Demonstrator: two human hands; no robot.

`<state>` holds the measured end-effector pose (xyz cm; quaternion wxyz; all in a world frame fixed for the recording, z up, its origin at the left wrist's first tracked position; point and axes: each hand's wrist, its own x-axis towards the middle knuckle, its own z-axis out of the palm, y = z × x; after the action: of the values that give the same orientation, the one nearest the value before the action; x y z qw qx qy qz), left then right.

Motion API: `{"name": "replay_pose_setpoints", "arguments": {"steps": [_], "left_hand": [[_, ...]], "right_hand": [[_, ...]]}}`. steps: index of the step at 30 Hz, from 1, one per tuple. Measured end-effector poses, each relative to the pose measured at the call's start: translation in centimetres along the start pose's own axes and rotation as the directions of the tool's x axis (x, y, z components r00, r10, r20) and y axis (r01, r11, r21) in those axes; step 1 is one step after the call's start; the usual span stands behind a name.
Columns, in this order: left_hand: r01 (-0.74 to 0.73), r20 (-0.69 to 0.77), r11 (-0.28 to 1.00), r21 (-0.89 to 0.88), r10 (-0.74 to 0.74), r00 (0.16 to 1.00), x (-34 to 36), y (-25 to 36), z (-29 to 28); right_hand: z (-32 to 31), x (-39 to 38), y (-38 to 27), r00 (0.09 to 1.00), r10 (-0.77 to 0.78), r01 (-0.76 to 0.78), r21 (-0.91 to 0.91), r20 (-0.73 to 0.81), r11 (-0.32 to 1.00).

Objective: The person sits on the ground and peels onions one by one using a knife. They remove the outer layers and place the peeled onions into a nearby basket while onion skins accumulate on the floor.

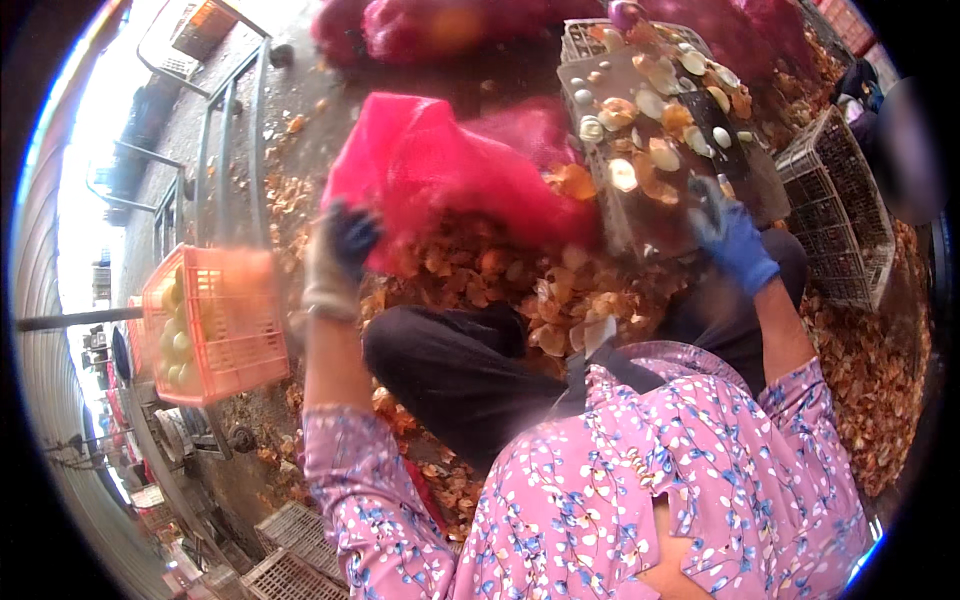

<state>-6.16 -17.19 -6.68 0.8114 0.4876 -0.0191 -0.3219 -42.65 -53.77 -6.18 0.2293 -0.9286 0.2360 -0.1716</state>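
Observation:
My left hand [345, 240], in a blue and off-white glove, is blurred at the left edge of a bright pink mesh bag [420, 170]; its grip is unclear. My right hand [730, 240], in a blue and grey glove, curls round something small at the near part of a worn board [630, 215] propped on a crate [580, 40]. Onion skins and several white peeled pieces [663, 153] lie scattered on the board. More onion skins [550, 310] cover the ground around my bent legs.
An orange crate of pale onions [180, 340] is at left, near metal railings [230, 110]. An empty-looking plastic crate [840, 210] leans at right. Filled purple-red sacks [410, 25] lie at the back. More crates [300, 550] sit at lower left.

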Motion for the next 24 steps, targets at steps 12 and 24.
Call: {"name": "replay_pose_setpoints", "arguments": {"steps": [12, 24], "left_hand": [[0.315, -0.374, -0.223, 0.923, -0.325, 0.868, 1.9, -22.0, -1.5], [0.127, -0.296, -0.315, 0.94, -0.579, 0.76, -1.0, -24.3, 0.9]], "right_hand": [[0.1, 1.1, -2.2, 0.993, 0.03, -0.03, 0.008, -0.111, 1.0], [-1.7, 1.7, -3.7, 0.977, -0.049, 0.007, -0.199, -0.208, 0.98]]}}
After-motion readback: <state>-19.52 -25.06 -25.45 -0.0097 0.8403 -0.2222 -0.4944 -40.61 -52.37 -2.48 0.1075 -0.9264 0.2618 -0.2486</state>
